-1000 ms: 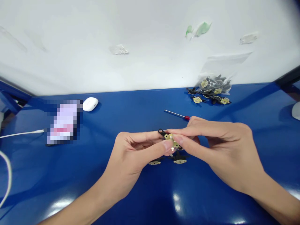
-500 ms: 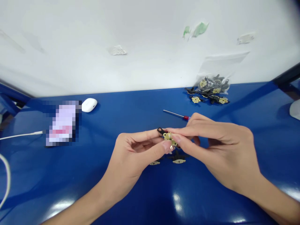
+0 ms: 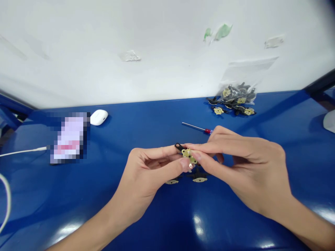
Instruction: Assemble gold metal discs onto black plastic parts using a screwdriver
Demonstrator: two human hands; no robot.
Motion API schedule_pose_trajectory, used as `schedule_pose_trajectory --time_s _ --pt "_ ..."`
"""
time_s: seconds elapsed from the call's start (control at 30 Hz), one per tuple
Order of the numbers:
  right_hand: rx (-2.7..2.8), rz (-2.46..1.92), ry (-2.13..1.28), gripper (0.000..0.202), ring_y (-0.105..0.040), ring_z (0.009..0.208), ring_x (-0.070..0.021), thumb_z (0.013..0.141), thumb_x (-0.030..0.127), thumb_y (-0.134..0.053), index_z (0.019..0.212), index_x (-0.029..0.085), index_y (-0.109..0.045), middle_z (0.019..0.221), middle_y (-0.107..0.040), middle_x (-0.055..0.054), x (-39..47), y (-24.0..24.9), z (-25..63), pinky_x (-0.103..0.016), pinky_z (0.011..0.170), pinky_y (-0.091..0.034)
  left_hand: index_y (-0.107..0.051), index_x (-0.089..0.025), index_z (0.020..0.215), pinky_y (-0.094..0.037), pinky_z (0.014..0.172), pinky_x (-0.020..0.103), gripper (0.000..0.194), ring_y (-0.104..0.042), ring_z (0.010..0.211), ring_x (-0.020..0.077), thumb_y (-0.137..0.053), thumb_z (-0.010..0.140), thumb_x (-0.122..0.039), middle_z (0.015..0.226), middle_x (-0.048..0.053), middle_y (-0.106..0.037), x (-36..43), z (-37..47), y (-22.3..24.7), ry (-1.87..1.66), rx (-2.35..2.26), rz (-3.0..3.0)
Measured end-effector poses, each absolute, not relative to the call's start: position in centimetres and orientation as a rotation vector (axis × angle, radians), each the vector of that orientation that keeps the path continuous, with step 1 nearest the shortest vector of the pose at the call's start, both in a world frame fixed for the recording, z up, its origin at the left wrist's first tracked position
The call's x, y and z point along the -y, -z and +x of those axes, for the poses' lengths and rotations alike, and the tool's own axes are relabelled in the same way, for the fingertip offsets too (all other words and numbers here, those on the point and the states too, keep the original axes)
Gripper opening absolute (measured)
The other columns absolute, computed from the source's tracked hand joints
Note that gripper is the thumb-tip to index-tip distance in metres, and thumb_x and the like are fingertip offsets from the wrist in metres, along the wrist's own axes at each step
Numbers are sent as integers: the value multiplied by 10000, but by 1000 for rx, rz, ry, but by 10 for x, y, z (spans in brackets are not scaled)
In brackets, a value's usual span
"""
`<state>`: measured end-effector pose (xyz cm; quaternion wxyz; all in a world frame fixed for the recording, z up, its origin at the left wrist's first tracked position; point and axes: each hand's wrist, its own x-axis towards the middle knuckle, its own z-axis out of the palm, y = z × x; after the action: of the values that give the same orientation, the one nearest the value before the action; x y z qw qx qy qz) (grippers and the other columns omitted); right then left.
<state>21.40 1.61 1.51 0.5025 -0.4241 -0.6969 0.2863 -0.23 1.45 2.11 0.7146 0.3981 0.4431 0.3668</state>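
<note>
Between my two hands is a small black part with a yellowish plate, held above the blue table. My left hand pinches its lower left side between thumb and fingers. From the right, my right hand grips the plate's edge with thumb and index finger. A black looped tab sticks out at the upper left, and a small shiny metal tab shows below. Fingers hide the rest. Just beneath my hands lie two similar parts, a left one partly covered and a right one.
A screwdriver with a red collar lies behind my right hand. Several like parts and a clear bag holding more rest against the white wall. At left are a blurred phone, a white earbud case and a cable.
My fingers have shifted slightly on the part, and a little more of its yellowish plate shows. Both hands keep nearly the same place and grip.
</note>
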Motion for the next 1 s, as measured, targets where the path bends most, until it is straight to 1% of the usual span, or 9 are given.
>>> schedule_pose_trajectory --time_s 0.17,0.33,0.43,0.53,0.67,0.77,0.8,0.87,1.0 --pt "1683 -1027 -704 410 -559 624 -110 996 205 -858 1221 546 -893 729 -789 153 -17 -14 213 -350 612 -458 -981 -296 1109 -551 862 274 208 -721 910 179 -946 930 -195 916 23 -870 -14 -3 -23 -809 -956 867" --pt "1671 -1051 -742 305 -550 600 -108 1005 261 -877 1198 495 -913 830 -865 135 -16 -11 214 -366 661 -487 -977 -292 1128 -564 877 257 178 -736 925 170 -951 954 -259 971 31 -903 -15 -3 -24 -825 -948 870" --pt "1681 -1098 -787 205 -577 636 -114 1028 316 -862 1160 458 -927 799 -847 110 -16 -13 215 -333 629 -473 -977 -285 1120 -570 876 235 172 -742 919 158 -965 949 -277 952 30 -904 -14 -2 -24 -835 -953 874" --pt "1687 -1217 -799 164 -653 711 -134 1076 348 -799 1128 429 -932 797 -833 78 -17 -17 219 -307 624 -490 -983 -270 1068 -585 841 213 146 -757 884 148 -992 923 -290 926 35 -907 -14 -2 -22 -840 -987 871" --pt "1675 -1387 -655 181 -758 789 -183 1104 378 -746 1085 372 -926 934 -880 28 -26 -20 231 -335 684 -551 -981 -259 1018 -616 754 184 163 -798 816 147 -1033 875 -319 891 42 -913 -14 -2 -20 -856 -1071 847" --pt "1800 -1600 -351 217 -744 796 -244 1101 433 -713 1203 342 -882 922 -850 -13 -38 -17 245 -397 709 -542 -980 -269 1003 -652 789 170 142 -832 810 143 -1031 875 -302 894 31 -923 -14 -3 -20 -898 -1079 840" --pt "1841 -1650 -277 225 -742 852 -280 1080 438 -728 1209 321 -869 927 -833 -35 -42 -14 250 -427 744 -539 -980 -269 986 -659 802 163 121 -837 807 139 -1028 876 -289 892 29 -925 -14 -3 -20 -915 -1079 841" --pt "1909 -1710 -235 213 -738 979 -346 1036 436 -765 1150 280 -853 976 -809 -77 -48 -7 259 -478 814 -534 -981 -267 964 -665 810 150 101 -840 804 135 -1026 874 -266 890 33 -929 -14 -3 -22 -944 -1087 847" --pt "2038 -1728 -331 193 -731 1021 -369 1032 434 -771 1084 251 -804 1021 -779 -95 -54 8 273 -536 912 -535 -982 -268 972 -679 803 158 118 -856 813 152 -1031 866 -257 883 42 -930 -16 -3 -26 -962 -1119 857"
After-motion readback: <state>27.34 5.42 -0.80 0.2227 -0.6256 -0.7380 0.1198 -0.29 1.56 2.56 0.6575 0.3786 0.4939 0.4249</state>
